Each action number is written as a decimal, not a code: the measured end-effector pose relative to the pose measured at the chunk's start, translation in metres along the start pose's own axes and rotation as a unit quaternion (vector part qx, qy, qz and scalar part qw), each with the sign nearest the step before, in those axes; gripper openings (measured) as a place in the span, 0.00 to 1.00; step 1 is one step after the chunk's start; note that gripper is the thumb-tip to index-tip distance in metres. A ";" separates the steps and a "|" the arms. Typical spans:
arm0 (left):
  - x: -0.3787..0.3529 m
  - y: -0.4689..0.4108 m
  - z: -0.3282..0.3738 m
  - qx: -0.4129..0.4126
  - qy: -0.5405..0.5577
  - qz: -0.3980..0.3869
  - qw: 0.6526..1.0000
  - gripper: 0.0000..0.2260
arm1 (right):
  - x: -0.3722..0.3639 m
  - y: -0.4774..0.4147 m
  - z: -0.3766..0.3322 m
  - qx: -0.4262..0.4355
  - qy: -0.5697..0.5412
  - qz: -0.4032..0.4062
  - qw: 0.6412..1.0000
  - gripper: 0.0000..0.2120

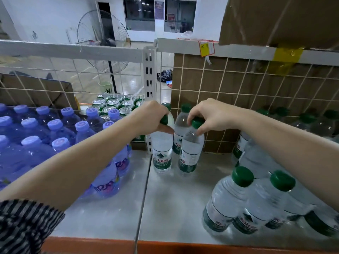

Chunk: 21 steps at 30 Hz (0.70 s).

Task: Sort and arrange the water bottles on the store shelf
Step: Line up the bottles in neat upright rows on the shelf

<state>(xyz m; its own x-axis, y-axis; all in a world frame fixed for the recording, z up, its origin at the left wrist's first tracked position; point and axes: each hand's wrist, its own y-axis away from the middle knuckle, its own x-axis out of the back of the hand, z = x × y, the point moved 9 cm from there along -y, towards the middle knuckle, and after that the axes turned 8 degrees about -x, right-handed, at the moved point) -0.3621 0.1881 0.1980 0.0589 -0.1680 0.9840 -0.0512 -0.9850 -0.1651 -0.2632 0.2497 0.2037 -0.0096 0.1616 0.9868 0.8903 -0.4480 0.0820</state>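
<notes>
Two bare hands reach over a metal shelf [174, 202]. The left hand [152, 116] curls around the green cap of an upright water bottle [162, 153] near the wire back. The right hand [211, 114] pinches the cap of a second bottle [190, 153] just beside it, which seems slightly tilted. Purple-capped bottles [55, 134] crowd the left side.

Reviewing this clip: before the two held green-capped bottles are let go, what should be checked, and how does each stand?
1. Left hand grips left bottle by its cap: ok.
2. Right hand grips right bottle by its cap: ok.
3. Left bottle upright: ok.
4. Right bottle upright: not ok, it leans.
5. Bases fully on the shelf: cannot tell.
6. Back-row bottle standing behind them: ok.
</notes>
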 end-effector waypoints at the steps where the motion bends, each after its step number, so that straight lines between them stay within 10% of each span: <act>1: 0.000 0.000 -0.004 0.001 0.009 0.009 1.000 0.27 | 0.000 -0.001 0.000 0.002 -0.010 -0.002 1.000 0.17; 21: -0.002 -0.007 -0.018 -0.022 0.068 0.034 0.997 0.22 | -0.006 -0.027 -0.002 -0.016 -0.045 0.005 0.999 0.20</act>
<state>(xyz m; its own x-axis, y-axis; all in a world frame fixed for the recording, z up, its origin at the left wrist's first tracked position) -0.3800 0.1956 0.1988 -0.0825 -0.2243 0.9710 -0.0947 -0.9682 -0.2317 -0.2879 0.2587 0.1956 0.0421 0.2352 0.9710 0.8748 -0.4782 0.0779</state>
